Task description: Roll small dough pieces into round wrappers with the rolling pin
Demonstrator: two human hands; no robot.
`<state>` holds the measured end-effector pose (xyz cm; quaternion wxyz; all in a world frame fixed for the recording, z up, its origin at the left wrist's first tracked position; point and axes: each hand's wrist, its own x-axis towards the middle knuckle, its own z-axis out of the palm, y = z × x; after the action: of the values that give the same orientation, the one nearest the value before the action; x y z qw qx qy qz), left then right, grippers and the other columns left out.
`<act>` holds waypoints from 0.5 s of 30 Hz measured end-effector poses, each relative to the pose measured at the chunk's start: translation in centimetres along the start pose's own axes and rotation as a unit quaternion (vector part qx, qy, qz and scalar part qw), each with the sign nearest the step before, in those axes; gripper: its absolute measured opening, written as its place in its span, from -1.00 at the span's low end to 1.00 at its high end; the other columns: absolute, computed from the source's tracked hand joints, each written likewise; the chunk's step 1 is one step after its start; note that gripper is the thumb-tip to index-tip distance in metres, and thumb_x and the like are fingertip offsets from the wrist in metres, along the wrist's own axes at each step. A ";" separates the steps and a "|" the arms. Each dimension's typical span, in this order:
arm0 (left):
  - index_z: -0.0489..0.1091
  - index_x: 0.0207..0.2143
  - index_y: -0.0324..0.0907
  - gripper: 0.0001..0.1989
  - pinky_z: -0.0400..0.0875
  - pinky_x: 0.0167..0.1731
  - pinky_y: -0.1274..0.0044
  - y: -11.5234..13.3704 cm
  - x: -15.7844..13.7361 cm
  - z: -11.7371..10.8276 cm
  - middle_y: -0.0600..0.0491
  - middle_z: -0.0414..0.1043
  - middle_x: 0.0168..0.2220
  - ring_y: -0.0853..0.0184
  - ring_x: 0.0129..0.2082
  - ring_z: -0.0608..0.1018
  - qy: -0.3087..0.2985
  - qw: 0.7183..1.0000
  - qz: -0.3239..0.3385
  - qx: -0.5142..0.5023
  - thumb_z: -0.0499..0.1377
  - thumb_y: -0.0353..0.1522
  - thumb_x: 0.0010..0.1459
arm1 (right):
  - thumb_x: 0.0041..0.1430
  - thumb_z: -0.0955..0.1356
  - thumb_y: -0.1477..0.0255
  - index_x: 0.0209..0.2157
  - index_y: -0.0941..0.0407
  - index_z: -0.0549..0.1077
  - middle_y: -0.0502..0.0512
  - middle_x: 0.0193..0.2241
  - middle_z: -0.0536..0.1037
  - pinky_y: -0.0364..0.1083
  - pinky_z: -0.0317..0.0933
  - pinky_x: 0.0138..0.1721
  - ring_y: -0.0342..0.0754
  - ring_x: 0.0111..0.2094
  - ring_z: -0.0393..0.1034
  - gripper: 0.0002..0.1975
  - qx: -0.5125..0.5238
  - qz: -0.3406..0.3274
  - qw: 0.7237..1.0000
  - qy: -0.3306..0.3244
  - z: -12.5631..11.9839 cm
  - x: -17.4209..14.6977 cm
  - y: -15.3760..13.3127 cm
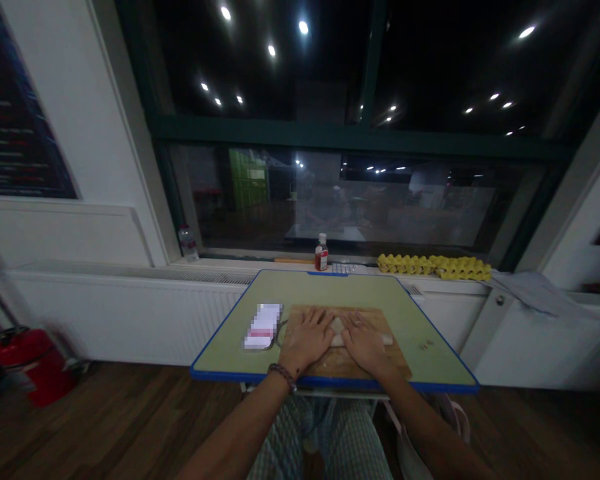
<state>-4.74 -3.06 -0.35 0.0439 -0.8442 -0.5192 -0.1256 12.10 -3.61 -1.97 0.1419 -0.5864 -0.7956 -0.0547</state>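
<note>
A pale roll, apparently dough (337, 330), lies crosswise on a wooden board (330, 367). My left hand (307, 341) rests flat over its left part, fingers stretched forward and partly spread. Close beside it, my right hand (364, 343) presses flat on the right part, with a ring on one finger. Between the hands a bit of the roll shows, and its end sticks out to the right of my right hand. Both palms hide the rest of it.
The board lies on a small green table (240, 320) with a blue rim. Left of the board is a phone (263, 327). On the windowsill behind stand a small bottle (321, 253) and yellow egg trays (433, 267). A red fire extinguisher (33, 367) stands at left.
</note>
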 end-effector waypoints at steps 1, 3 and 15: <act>0.18 0.23 -0.08 -0.52 -0.04 0.25 0.24 0.0 0.1 -0.1 0.03 0.15 0.28 0.15 0.28 0.15 -0.001 1.000 -0.002 0.003 -0.16 -0.27 0.31 | 0.30 0.07 0.44 0.19 0.24 0.31 0.24 0.18 0.32 -0.01 -0.19 0.28 -0.01 0.25 0.10 -0.50 -0.005 0.000 1.000 -0.001 -0.1 0.1 0.0; 0.22 0.21 -0.07 -0.53 -0.02 0.23 0.23 0.0 0.5 -0.3 0.03 0.18 0.27 0.15 0.27 0.18 0.002 1.000 -0.011 0.012 -0.15 -0.27 0.30 | 0.31 0.08 0.43 0.15 0.23 0.36 0.25 0.15 0.36 0.00 -0.15 0.27 0.02 0.23 0.13 -0.51 -0.017 0.009 1.000 -0.001 -0.2 0.5 -0.1; 0.23 0.20 -0.06 -0.48 0.05 0.11 0.21 -2.0 4.5 0.4 -0.07 0.25 0.22 0.08 0.21 0.25 -0.038 0.997 -0.067 0.014 -0.15 -0.10 0.28 | 0.33 0.09 0.37 0.05 0.18 0.44 0.22 0.13 0.39 -0.01 -0.11 0.23 0.00 0.17 0.23 -0.55 -0.001 -0.011 0.998 -0.059 0.1 5.3 1.0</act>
<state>-4.47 1.87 0.29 0.0272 -0.8112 -0.5773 -0.0890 11.59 1.63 -0.61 0.0937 -0.5801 -0.8088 -0.0228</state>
